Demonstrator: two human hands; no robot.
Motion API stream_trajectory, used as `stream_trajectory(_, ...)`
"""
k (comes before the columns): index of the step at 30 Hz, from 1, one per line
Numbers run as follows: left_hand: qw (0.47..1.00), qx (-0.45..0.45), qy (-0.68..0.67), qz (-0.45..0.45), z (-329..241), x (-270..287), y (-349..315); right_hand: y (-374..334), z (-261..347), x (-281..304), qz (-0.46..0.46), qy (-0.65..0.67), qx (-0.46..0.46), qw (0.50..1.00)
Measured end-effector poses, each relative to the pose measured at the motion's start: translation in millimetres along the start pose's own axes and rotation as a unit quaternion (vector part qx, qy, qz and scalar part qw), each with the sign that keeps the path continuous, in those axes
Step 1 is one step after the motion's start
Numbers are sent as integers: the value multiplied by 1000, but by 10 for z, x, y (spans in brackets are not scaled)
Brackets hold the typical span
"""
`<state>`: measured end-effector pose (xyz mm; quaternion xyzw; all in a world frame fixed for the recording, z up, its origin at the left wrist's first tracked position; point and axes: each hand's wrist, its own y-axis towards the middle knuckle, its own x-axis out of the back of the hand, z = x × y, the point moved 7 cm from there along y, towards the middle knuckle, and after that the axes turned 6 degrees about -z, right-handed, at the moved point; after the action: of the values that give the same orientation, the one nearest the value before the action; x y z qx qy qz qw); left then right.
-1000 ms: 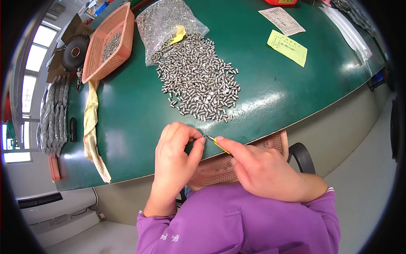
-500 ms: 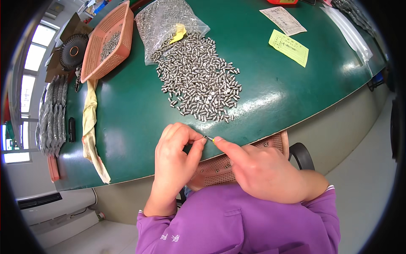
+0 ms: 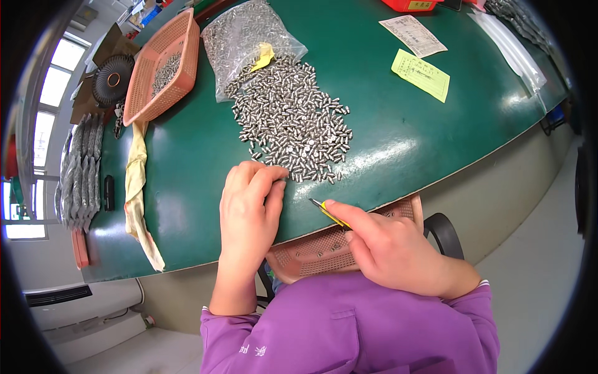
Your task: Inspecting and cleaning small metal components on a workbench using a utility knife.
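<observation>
A heap of small silvery metal parts with tapered ends [image 3: 293, 118] spreads over the green table [image 3: 193, 162]. My left hand [image 3: 250, 202] is at the heap's near edge. Its thumb and forefinger are pinched together, and whether a part is between them is hidden. Nearer the table's front edge, my right hand [image 3: 398, 249] grips a small yellow-handled knife [image 3: 329, 214]. Its thin dark blade points up and left, apart from the left hand and the heap. The right forefinger lies along the handle.
Behind the heap lies a clear plastic bag [image 3: 246, 37] of such parts. A pink basket [image 3: 187, 81] stands left, beside a yellow cloth strip [image 3: 135, 181] and a black fan [image 3: 113, 79]. Another pink basket [image 3: 299, 265] sits below the front edge. Paper slips [image 3: 430, 71] lie right.
My left hand has moved forward and slightly left, from the knife's tip to the heap's near edge. The knife has tilted and more of its yellow handle shows.
</observation>
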<state>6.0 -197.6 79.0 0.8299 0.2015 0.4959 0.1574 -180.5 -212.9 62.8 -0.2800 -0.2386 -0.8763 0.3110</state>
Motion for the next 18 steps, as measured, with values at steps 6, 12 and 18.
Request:
stream_trajectory(6, 1000, -16, 7, 16, -15, -2, -8, 11, 61, 32, -7, -5, 12, 1000)
stream_trajectory(12, 1000, 1, -13, 0, 40, 24, 9, 6, 28, 14, -19, 7, 15, 1000)
stream_trajectory(18, 1000, 0, -4, 25, -2, 36, -17, 7, 57, 26, -12, -5, 11, 1000)
